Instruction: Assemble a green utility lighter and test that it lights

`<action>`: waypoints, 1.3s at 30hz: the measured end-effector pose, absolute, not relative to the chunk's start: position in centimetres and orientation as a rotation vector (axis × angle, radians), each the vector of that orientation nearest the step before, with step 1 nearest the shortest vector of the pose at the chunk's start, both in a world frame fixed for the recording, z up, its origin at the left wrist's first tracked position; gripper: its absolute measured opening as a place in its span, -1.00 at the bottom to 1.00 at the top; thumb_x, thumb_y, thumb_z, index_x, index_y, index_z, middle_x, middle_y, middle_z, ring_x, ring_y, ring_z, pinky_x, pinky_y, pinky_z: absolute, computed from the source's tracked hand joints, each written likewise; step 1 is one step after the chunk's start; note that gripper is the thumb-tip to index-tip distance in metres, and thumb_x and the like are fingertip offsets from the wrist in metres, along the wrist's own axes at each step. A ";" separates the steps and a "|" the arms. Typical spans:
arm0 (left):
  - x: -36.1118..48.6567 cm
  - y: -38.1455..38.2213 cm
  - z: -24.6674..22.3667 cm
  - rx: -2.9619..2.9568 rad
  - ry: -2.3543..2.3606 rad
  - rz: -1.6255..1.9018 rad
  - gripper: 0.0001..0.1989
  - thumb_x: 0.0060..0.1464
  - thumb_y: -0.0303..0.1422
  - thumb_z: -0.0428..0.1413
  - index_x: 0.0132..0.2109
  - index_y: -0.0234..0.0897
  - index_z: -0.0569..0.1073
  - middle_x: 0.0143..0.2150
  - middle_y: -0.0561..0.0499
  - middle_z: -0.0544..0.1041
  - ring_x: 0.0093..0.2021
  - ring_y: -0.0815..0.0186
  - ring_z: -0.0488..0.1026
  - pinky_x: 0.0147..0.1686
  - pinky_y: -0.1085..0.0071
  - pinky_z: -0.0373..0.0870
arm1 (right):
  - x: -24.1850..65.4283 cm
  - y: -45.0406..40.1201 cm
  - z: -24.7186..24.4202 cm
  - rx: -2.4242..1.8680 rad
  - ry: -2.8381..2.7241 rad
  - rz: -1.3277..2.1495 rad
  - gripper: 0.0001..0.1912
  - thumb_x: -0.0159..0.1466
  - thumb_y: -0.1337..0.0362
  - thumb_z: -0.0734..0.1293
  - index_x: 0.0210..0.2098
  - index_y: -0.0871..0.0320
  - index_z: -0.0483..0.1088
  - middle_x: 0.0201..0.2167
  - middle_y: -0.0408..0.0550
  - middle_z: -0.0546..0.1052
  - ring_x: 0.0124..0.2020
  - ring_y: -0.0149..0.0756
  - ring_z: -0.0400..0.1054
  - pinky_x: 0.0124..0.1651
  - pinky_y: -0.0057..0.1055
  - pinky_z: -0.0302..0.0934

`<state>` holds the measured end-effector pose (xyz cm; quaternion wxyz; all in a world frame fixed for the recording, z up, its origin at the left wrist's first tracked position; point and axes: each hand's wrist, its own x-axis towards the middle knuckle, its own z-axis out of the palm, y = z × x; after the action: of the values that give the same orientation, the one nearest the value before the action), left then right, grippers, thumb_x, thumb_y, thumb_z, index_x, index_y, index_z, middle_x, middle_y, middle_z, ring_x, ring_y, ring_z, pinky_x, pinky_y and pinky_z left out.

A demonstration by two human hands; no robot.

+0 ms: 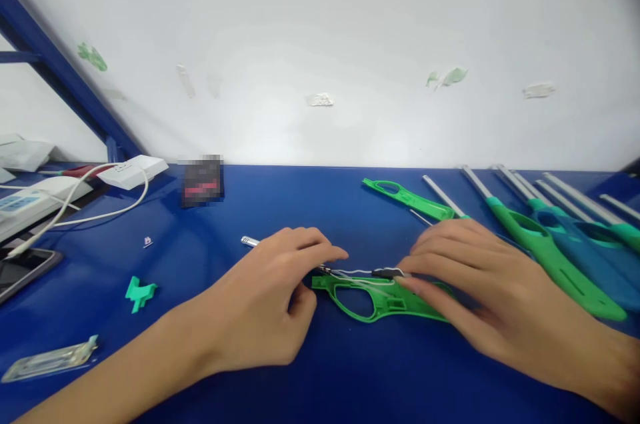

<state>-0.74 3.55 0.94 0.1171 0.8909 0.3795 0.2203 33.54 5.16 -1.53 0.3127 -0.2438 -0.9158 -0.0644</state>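
Observation:
A green lighter handle half [383,307] lies open side up on the blue table between my hands. My left hand [265,297] is closed around a slim metal tube [249,241], whose end sticks out beyond the knuckles. White wires [355,271] run from the tube's other end to a small black part [387,273], probably an igniter. That part is pinched by the fingertips of my right hand [480,291], just above the handle half. The right palm hides the handle's far end. Behind it rests another green handle half [407,196].
Several long-necked lighters, green [555,254] and blue [585,244], lie at right. At left are a green plastic piece [140,294], a clear fuel tank [53,361], a phone [30,271], a power strip [45,201] and a white cable [105,214]. A dark packet [203,183] sits near the wall.

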 end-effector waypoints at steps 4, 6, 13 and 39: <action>-1.7 4.4 1.8 2.546 1.208 0.381 -0.48 0.49 -0.47 0.10 0.38 -0.17 0.80 0.31 -0.16 0.81 0.26 -0.04 0.85 0.34 0.02 0.79 | 33.6 5.3 -1.7 -0.644 -2.408 -0.172 -0.79 0.89 0.24 0.37 0.13 0.03 0.67 -0.09 -0.12 0.84 -0.12 -0.13 0.79 0.12 -0.06 0.57; -2.0 4.9 2.2 2.530 1.219 0.321 -0.58 0.58 -0.42 0.10 0.31 -0.14 0.81 0.26 -0.14 0.80 0.22 -0.03 0.84 0.30 0.02 0.76 | 33.6 5.4 -1.8 -0.648 -2.405 -0.177 -0.79 0.88 0.24 0.38 0.13 0.03 0.68 -0.08 -0.12 0.85 -0.11 -0.12 0.79 0.12 -0.06 0.58; -2.4 6.0 2.0 2.507 1.196 0.319 -0.83 0.69 -0.41 0.23 0.04 -0.11 0.71 0.04 0.00 0.79 0.03 0.11 0.77 0.02 0.22 0.59 | 33.6 5.6 -1.9 -0.674 -2.376 -0.204 -0.82 0.88 0.21 0.39 0.15 0.00 0.67 -0.07 -0.11 0.86 -0.11 -0.09 0.80 0.12 -0.05 0.55; -2.5 5.2 3.8 2.479 1.124 0.262 -0.75 0.63 -0.48 0.29 -0.02 -0.10 0.85 -0.03 0.05 0.82 -0.05 0.17 0.80 -0.02 0.27 0.62 | 33.7 5.7 -1.8 -0.665 -2.421 -0.125 -0.73 0.93 0.13 0.34 0.15 -0.06 0.69 -0.08 -0.16 0.85 -0.14 -0.13 0.78 0.05 -0.04 0.56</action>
<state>-2.51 5.15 3.85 0.2021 0.8879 0.4025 0.0937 33.73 5.67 -1.76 0.3090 -0.2516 -0.9159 -0.0475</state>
